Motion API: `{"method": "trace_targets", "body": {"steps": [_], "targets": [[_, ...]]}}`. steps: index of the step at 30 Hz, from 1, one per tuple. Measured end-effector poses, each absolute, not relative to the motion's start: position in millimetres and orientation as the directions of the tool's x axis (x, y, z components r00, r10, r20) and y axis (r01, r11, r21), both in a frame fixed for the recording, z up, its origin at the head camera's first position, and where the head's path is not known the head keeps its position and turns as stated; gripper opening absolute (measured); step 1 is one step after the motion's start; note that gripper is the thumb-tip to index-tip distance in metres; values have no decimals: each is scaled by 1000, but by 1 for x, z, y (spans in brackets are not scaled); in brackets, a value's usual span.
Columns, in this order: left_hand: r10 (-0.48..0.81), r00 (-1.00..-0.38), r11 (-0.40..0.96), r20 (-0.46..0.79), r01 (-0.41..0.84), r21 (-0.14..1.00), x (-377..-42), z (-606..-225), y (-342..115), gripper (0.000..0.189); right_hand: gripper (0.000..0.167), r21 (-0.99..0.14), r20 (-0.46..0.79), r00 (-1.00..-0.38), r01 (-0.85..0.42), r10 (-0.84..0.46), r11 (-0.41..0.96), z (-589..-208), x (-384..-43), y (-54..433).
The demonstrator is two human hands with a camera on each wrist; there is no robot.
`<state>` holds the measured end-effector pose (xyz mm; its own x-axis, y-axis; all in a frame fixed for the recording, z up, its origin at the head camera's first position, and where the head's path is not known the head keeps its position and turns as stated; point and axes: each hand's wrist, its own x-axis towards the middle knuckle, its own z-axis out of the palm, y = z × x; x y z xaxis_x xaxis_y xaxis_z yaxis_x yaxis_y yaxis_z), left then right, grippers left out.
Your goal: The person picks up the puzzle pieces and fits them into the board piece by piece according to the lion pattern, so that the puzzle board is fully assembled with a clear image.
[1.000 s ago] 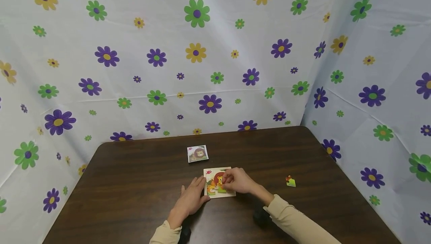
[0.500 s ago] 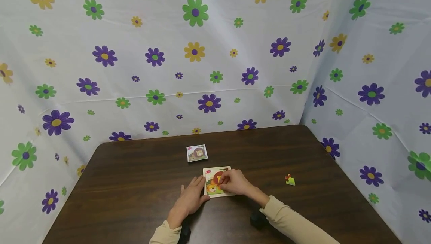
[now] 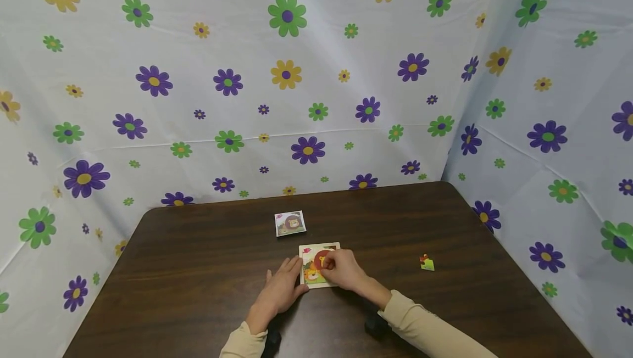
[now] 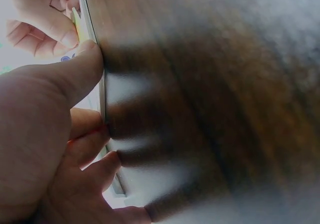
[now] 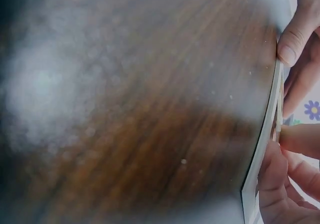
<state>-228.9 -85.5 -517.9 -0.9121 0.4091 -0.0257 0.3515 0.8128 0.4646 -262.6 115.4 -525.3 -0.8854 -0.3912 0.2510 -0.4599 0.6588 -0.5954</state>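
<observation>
A square lion jigsaw puzzle in a pale-framed tray (image 3: 321, 285) lies on the table in the head view. My left hand (image 3: 279, 287) rests along the tray's left side, fingers extended, with the thumb at the lower left corner. Over the right half of the puzzle, my right hand (image 3: 346, 271) pinches a puzzle piece between thumb and fingers. In the left wrist view that yellow-green puzzle piece (image 4: 79, 27) stands tilted close over the tray. My right fingers hide the puzzle's right part. The right wrist view shows the tray's edge (image 5: 261, 156) beside both hands.
A loose green and red puzzle piece (image 3: 427, 262) lies to the right on the dark wooden table (image 3: 198, 270). Behind the tray sits a small square picture of the lion (image 3: 290, 223). A flowered curtain (image 3: 336, 72) stands behind and to the right of the table.
My right hand has shifted slightly over the puzzle with the pinched piece, and more of the picture at lower left now shows. My left hand stays at the tray's side.
</observation>
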Motion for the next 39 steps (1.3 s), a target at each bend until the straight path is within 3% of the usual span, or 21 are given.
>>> {"method": "trace_targets", "body": {"steps": [7,12,18,26,33,39], "targets": [[410,-911,814,-32,350,463,-229,-518,-86,61,19,-585,275,-864,-499,-423,640,-527,-263,117],[413,-910,814,-25,357,458,-230,-515,-86,60,4,-582,357,-747,-648,-561,492,-525,-267,123],[411,-911,814,-25,354,461,-228,-513,-87,61,16,-543,262,-617,-730,-742,415,-523,-276,136],[410,-912,815,-30,352,460,-230,-515,-86,61,24,-482,88,-606,-720,-790,499,-522,-279,143],[406,-914,821,-18,356,447,-233,-516,-86,61,26,-365,122,-548,-800,-828,476,-520,-281,140],[408,-913,814,-29,349,464,-232,-516,-86,61,24,-398,149,-550,-794,-822,459,-524,-279,141]]}}
